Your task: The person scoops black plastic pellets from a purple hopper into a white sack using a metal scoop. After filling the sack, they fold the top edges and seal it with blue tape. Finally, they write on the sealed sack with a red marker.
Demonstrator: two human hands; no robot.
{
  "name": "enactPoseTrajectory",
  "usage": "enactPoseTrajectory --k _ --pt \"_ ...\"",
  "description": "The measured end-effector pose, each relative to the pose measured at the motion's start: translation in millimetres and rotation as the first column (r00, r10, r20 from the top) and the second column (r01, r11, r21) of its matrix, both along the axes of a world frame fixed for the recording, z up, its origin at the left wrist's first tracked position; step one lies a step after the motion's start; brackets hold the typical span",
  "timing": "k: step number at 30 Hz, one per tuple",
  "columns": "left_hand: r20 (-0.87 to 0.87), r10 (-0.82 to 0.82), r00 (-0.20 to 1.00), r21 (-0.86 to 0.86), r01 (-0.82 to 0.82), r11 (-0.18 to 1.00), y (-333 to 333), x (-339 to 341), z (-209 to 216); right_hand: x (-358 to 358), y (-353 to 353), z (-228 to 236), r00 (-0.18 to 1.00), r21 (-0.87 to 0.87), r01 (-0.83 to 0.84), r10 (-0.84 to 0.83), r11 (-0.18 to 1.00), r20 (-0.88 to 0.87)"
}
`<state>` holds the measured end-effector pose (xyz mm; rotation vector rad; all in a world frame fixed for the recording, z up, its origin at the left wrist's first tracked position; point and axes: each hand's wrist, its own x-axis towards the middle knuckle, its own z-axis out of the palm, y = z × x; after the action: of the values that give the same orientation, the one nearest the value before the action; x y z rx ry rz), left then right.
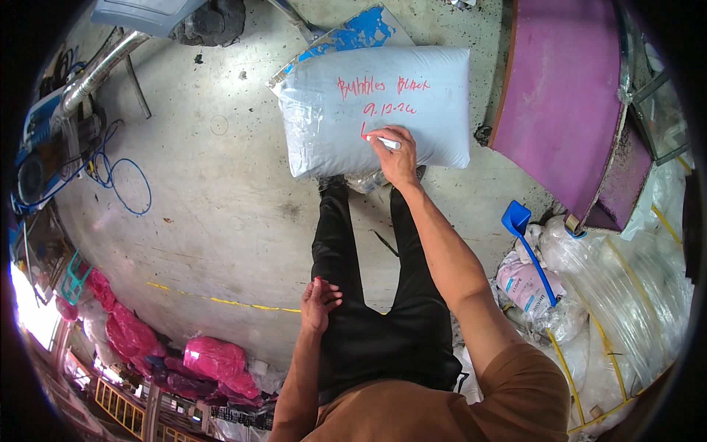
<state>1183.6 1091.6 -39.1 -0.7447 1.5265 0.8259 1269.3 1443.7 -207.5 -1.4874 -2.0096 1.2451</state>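
Observation:
A full, pale grey-blue sack (434, 74) lies in front of my feet, with red handwriting across its upper face. My right hand (398, 156) grips a white marker (384, 141), and its red tip touches the sack beneath the written lines, at a short red stroke. Clear film wraps the sack's left end. Beside my left thigh, my left hand (319, 303) hangs with loosely curled fingers apart and nothing in it.
Under the sack's far side sits a scale-like plate (361, 29) with worn blue paint. A large purple panel (556, 96) stands at the right, near a blue scoop (518, 219) and clear plastic bags (618, 287). Pink bags (213, 361) lie lower left; blue cable (140, 184) coils on the floor.

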Motion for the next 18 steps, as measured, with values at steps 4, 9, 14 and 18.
enactPoseTrajectory --k 4,9,14,18 --pt "0.002 0.007 1.0 0.005 -0.007 1.0 -1.2 0.6 -1.0 0.0 3.4 -0.8 0.993 -0.068 0.08 -0.085 0.994 -0.077" --pt "0.003 -0.006 1.0 0.003 0.006 1.0 0.5 0.0 0.4 1.8 4.7 2.3 0.978 -0.074 0.2 -0.204 0.977 -0.052" --pt "0.0 0.001 1.0 0.006 -0.001 1.0 -0.4 0.9 -0.1 8.7 3.8 2.4 0.994 -0.039 0.11 -0.111 0.993 -0.022" --pt "-0.002 -0.006 1.0 -0.002 0.006 1.0 -1.3 1.2 -1.9 9.4 7.1 6.9 0.983 -0.069 0.183 -0.185 0.981 -0.02"
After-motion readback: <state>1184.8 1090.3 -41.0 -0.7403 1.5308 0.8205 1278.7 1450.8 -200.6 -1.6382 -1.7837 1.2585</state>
